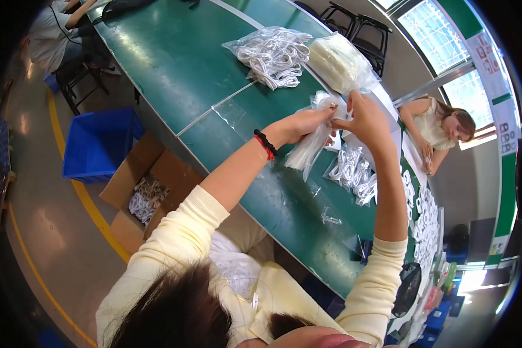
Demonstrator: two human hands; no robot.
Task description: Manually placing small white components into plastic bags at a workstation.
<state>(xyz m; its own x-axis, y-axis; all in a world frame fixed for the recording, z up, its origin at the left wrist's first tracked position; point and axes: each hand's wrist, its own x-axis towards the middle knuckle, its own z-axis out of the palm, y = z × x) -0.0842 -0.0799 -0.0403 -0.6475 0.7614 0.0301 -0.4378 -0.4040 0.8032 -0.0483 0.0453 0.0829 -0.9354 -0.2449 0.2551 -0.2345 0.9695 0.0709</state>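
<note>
grey floor (pixel 46 232), yellow lines (pixel 90 206), green table (pixel 156 52), black chairs (pixel 370 52) near a wall (pixel 403 64), bright latticed windows (pixel 432 32)

A blue bin (pixel 94 148) hides part of a yellow floor line (pixel 88 204); black chairs (pixel 370 47) stand near windows (pixel 432 32).

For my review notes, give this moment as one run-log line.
Left hand: gripping clear plastic bundle; Right hand: at its upper end; Green table: bagged white cables; Beside table: blue bin, open carton

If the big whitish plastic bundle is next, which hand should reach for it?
Probably the right hand: it's nearer the bundle. The left hand is farther off, gripping clear plastic.
</note>
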